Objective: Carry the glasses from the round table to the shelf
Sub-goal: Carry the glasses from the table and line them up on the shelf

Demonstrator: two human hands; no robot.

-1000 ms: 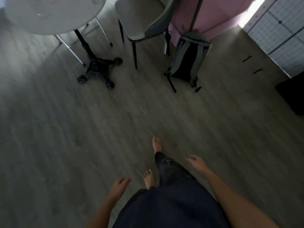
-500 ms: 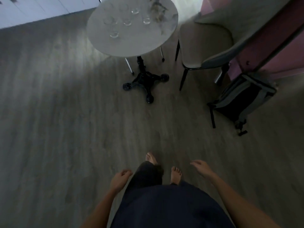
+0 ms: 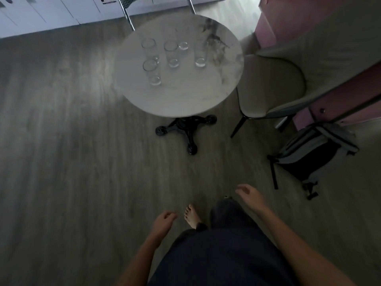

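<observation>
- Looking down from head height over a dim room with a grey wood-plank floor (image 3: 72,162).
- Standing ahead on a black four-footed base (image 3: 185,129): a round marble-patterned tabletop (image 3: 181,100), well apart from both hands.
- Resting upright on that tabletop: a cluster of clear glasses (image 3: 171,53), grouped toward its far left half, each apart from its neighbours; about five showing, exact count hard to tell through the blur.
- Sitting nearest the tabletop's front edge: one glass (image 3: 151,72), with two more behind it and another (image 3: 200,52) off to the right near the dark veining.
- Hanging low at the bottom of the view: the left hand (image 3: 164,222), fingers (image 3: 172,215) loosely curled inward and holding nothing.
- Reaching slightly further forward: the right hand (image 3: 252,196), fingers (image 3: 240,189) relaxed and partly spread, likewise empty.
- Showing between the two hands: a bare foot (image 3: 192,218) on the floor and a dark garment (image 3: 222,254) covering the legs.
- Tucked close against the tabletop's right side: a beige cushioned chair (image 3: 272,83) with thin dark legs.
- Leaning on the floor just right of that chair: a black and grey backpack (image 3: 315,155), straps trailing toward the viewer.
- Rising behind the chair at upper right: a pink panel (image 3: 338,93).
- Peeking from behind the tabletop's far edge: a metal-framed chair (image 3: 127,13), mostly hidden.
- Running along the far wall at upper left: white cabinets (image 3: 37,15).
</observation>
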